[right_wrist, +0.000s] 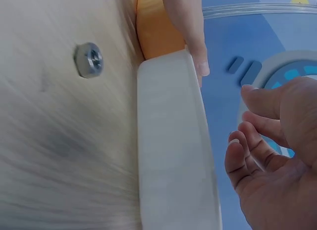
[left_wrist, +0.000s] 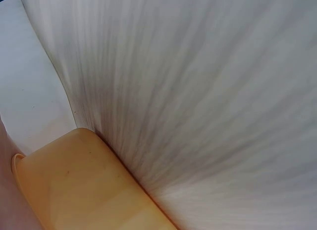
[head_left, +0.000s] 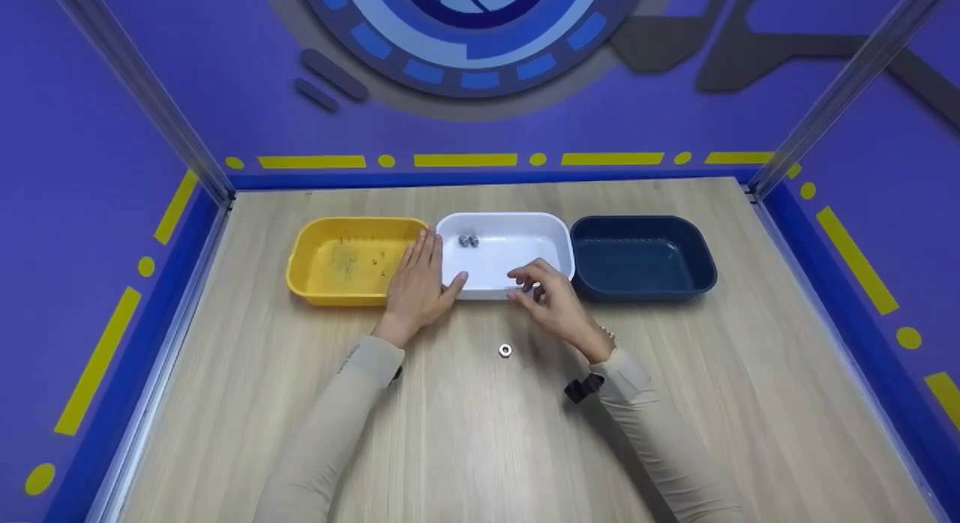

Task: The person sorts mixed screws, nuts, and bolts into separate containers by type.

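Right hand (head_left: 551,298) hovers with loosely curled, empty fingers over the white tray's (head_left: 525,223) near rim; left hand (head_left: 420,279) lies flat against that tray's corner. One nut (head_left: 505,350) sits behind on the table (head_left: 225,403), easily nudged by a sleeve.

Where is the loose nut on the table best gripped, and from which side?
Pinch the nut across two opposite outer flats, coming straight down from above. It lies flat on the table, hole up, with open space all round, so the low sides are probably the only grip.
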A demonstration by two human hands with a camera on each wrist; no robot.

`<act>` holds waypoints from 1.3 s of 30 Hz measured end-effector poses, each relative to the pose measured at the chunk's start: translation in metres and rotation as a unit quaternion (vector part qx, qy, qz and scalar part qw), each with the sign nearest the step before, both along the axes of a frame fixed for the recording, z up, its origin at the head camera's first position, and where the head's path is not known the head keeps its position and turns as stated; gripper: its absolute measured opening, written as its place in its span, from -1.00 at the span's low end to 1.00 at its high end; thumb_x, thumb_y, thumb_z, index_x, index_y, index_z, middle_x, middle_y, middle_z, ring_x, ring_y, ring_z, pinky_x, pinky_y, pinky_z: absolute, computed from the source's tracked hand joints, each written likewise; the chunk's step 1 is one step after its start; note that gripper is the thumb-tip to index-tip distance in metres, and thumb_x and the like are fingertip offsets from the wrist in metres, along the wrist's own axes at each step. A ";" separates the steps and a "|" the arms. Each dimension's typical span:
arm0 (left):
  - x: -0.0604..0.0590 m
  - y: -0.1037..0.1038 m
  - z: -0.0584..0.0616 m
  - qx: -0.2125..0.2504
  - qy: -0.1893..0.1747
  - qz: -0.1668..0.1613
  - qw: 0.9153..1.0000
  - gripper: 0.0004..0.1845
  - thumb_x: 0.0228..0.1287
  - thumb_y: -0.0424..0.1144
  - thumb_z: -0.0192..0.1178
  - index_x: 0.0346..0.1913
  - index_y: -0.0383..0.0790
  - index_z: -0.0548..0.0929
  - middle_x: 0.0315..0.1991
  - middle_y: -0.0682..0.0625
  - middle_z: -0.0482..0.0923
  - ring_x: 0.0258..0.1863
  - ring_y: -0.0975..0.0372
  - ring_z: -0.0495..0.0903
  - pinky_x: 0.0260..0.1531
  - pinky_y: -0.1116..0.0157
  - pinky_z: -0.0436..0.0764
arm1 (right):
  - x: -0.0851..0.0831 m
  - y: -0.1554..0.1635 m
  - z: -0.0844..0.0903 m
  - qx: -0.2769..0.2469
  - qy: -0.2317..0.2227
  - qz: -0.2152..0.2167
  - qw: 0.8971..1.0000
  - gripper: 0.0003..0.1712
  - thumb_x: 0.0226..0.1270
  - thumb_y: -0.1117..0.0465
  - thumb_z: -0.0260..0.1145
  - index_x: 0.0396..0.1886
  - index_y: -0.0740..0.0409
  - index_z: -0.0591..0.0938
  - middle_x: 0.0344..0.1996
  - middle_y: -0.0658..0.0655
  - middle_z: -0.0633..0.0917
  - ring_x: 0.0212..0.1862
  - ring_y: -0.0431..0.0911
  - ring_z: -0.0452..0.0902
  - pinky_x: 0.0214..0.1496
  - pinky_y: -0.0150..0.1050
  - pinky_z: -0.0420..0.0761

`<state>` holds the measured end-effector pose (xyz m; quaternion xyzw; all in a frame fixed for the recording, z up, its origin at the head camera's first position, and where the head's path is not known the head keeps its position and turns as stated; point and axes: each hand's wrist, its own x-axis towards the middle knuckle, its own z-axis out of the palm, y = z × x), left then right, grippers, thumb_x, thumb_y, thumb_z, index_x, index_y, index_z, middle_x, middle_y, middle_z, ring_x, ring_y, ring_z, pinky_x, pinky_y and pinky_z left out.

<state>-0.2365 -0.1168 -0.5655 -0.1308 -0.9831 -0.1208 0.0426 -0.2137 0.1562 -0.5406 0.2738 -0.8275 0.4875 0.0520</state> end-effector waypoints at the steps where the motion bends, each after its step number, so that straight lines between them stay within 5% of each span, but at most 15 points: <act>1: 0.000 0.000 0.000 -0.001 -0.003 0.001 1.000 0.00 0.63 0.39 -0.28 0.72 -0.38 -0.05 0.76 -0.27 -0.13 0.76 -0.03 -0.17 0.76 0.05 -0.11 | 0.002 0.000 -0.002 -0.002 -0.002 0.003 1.000 -0.74 0.39 0.34 0.51 0.04 0.28 0.76 -0.21 0.28 0.69 -0.20 -0.07 0.62 -0.24 -0.34 0.64; 27: 0.000 0.001 0.001 0.001 0.001 -0.001 1.000 0.00 0.64 0.38 -0.29 0.71 -0.41 -0.04 0.75 -0.28 -0.14 0.76 -0.06 -0.16 0.75 0.02 -0.06 | 0.028 0.005 -0.046 -0.009 -0.069 0.074 0.995 -0.67 0.37 0.39 0.49 0.09 0.39 0.72 -0.22 0.31 0.70 -0.22 0.00 0.61 -0.18 -0.36 0.59; 39: 0.001 0.000 0.000 0.005 0.005 -0.002 1.000 -0.01 0.64 0.38 -0.28 0.71 -0.40 -0.04 0.75 -0.29 -0.11 0.76 -0.05 -0.15 0.75 0.00 -0.04 | 0.031 0.011 -0.063 0.025 -0.112 0.126 0.985 -0.69 0.34 0.27 0.56 0.05 0.20 0.80 -0.17 0.20 0.75 -0.20 -0.01 0.59 -0.17 -0.34 0.54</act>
